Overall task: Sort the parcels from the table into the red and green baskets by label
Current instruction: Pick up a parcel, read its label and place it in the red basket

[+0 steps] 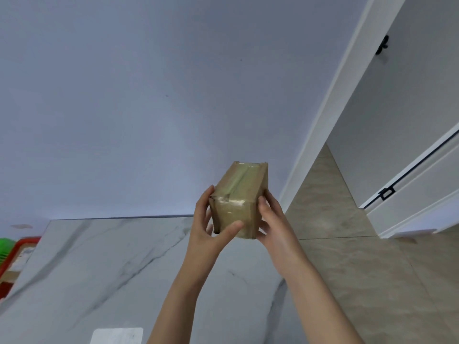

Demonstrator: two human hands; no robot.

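A small brown cardboard parcel [238, 194], wrapped in clear tape, is held up in the air above the far edge of the marble table [104, 274]. My left hand [207, 224] grips its left side with the thumb across the near face. My right hand [272, 222] grips its right side. No label shows on the faces toward me. At the far left edge, part of the red basket [21, 247] and a sliver of the green basket [5, 248] stand beside the table.
A white paper or label [116, 335] lies on the table near its front edge. Behind the table is a pale blue wall. To the right are beige floor tiles [372, 269], a white door frame [330, 115] and a sliding door.
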